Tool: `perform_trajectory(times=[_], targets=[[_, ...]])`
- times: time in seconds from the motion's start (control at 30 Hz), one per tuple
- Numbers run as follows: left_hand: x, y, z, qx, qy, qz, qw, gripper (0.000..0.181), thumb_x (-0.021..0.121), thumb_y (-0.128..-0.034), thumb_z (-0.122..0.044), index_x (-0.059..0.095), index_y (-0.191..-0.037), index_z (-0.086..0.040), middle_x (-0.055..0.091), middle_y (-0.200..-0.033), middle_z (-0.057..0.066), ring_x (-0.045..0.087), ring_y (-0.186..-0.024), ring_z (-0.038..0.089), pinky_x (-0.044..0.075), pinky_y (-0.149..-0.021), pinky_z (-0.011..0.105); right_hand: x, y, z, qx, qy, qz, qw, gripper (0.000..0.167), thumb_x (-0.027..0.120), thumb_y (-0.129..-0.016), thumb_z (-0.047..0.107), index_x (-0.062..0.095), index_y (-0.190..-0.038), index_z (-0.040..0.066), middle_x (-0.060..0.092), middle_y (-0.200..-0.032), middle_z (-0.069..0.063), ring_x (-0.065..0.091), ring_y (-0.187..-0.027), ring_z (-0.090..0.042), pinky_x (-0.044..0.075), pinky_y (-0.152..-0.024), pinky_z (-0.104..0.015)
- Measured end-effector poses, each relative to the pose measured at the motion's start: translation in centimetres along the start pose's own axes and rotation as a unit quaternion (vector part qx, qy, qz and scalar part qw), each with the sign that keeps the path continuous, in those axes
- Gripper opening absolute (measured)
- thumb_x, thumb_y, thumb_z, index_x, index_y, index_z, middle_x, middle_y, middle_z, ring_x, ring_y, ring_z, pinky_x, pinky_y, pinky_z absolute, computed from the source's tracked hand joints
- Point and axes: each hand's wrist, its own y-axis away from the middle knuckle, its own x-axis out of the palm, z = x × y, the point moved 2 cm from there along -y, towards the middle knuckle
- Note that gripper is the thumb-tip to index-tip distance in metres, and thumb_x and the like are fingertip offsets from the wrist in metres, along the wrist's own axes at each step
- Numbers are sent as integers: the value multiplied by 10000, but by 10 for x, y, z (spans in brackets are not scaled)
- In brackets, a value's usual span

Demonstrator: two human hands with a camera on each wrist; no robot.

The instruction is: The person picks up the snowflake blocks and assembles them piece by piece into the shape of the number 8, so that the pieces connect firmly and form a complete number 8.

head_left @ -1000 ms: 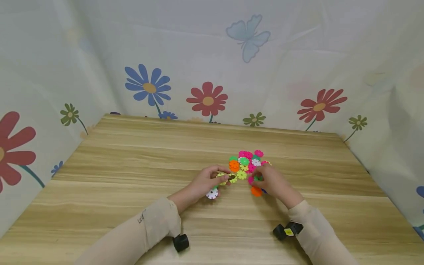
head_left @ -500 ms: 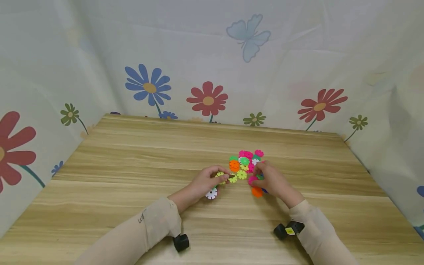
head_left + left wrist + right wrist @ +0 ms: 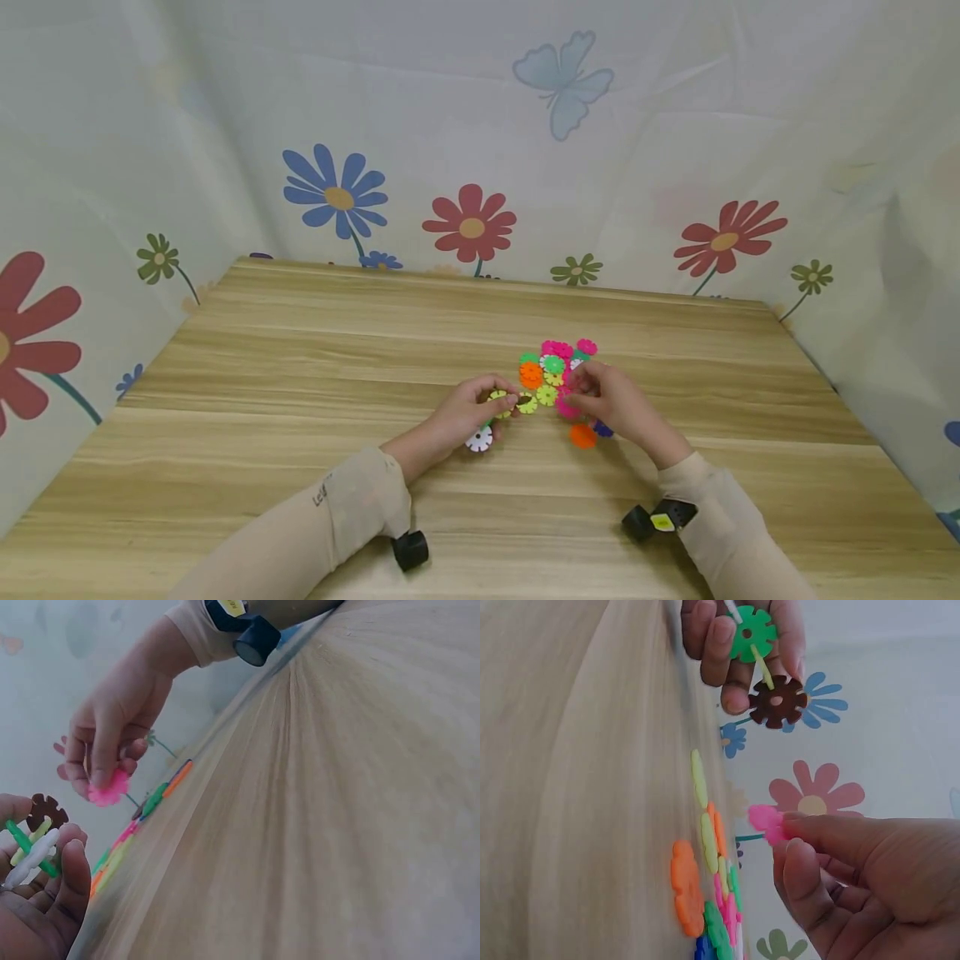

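In the head view my left hand [image 3: 467, 410] holds a small chain of notched plastic discs slotted together. The chain has a white disc [image 3: 479, 439], a green disc [image 3: 760, 631], a yellow disc [image 3: 761, 664] and, at its end, a brown disc [image 3: 763, 706]. To the right, my right hand [image 3: 621, 406] pinches a pink notched disc [image 3: 109, 789] between thumb and fingers, raised above the table in both wrist views. The two hands are apart. Behind and between them lies a cluster of loose discs, among them orange [image 3: 530, 377] and yellow [image 3: 547, 396] ones.
An orange disc [image 3: 582, 437] and a dark blue disc [image 3: 603, 429] lie below the right hand. More pink discs [image 3: 587, 347] lie at the cluster's back edge. The wooden table [image 3: 300, 350] meets a flower-print cloth [image 3: 637, 167] at the back.
My right hand has lifted slightly from the pile's right side, now with a pink disc between its fingers; the orange and blue discs beneath show more. The left hand has hardly moved.
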Motion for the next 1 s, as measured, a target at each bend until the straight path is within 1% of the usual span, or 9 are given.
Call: perform_trajectory(times=[0.07,0.13,0.3,0.43,0.63,0.83,1.0], targets=[[0,0,0,-10,12,10,10000,273,566,-972,-209,593,-1175,-29,661,-1059,217,538,-526,106,476,-453,217,0,1,2,84,-360,52,9993,163,662,-894,79,592,-985,-37,625,-816,-115,559,-565,-138,535,-519,-306],[1,0,1,4,16,38,10000,284,558,-977,-212,584,-1178,-13,664,-1057,218,542,-528,98,475,-460,210,0,1,5,93,-611,98,9980,179,653,-904,91,588,-998,-47,640,-817,-131,569,-567,-138,536,-519,-321],[2,1,0,40,-11,98,9999,279,544,-984,-210,580,-1174,-9,667,-1066,230,548,-533,99,473,-473,206,3,2,12,8,-1000,215,9948,190,630,-923,111,577,-1000,-54,660,-753,-190,591,-546,-154,510,-487,-283],[2,1,1,76,-11,181,9998,277,541,-986,-210,579,-1174,-9,662,-1079,247,551,-538,100,471,-476,204,9,1,16,-57,-1335,360,9904,181,615,-932,101,577,-997,-63,651,-685,-198,598,-516,-148,506,-472,-259],[4,1,0,169,-103,304,9993,292,546,-983,-230,597,-1162,-5,662,-1079,235,563,-548,96,467,-483,203,15,1,17,35,-1898,564,9802,172,585,-948,84,565,-1008,-76,641,-709,-223,608,-526,-120,521,-483,-255],[6,2,-1,239,-235,341,9989,289,563,-973,-222,623,-1141,6,691,-1076,225,556,-551,90,452,-515,192,21,2,17,133,-2208,545,9737,183,572,-955,85,562,-1007,-89,633,-697,-197,593,-521,-104,513,-491,-232],[5,2,0,241,-269,311,9989,307,564,-972,-228,628,-1152,12,696,-1063,227,549,-542,88,444,-509,187,25,2,19,148,-2344,423,9711,191,572,-959,94,560,-994,-94,632,-684,-170,584,-510,-96,511,-492,-226]])
